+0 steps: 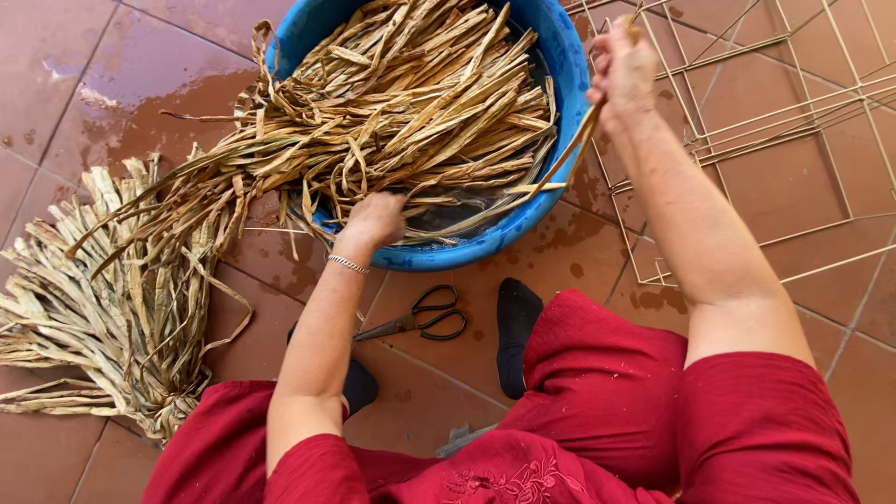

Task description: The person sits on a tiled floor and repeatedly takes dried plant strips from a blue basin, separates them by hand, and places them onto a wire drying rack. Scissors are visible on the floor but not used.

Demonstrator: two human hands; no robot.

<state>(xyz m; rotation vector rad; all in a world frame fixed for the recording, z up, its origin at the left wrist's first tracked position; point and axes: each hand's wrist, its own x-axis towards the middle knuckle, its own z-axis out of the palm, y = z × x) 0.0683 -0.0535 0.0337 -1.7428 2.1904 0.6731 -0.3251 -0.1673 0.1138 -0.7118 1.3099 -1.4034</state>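
Observation:
A blue plastic tub (pixel 569 65) on the tiled floor holds a heap of wet, tan dried leaf strips (pixel 411 103) that spill over its left rim. My left hand (pixel 373 219) reaches into the tub's near side, fingers buried among the strips. My right hand (pixel 623 67) is raised at the tub's right rim, closed on one long strip (pixel 565 154) that runs down into the tub. A thin bracelet circles my left wrist.
A bundle of paler dry strips (pixel 103 308) lies on the floor at the left. Black-handled scissors (pixel 425 315) lie between tub and my feet in dark socks. A thin wire frame (pixel 775 131) lies at the right. Tiles around the tub are wet.

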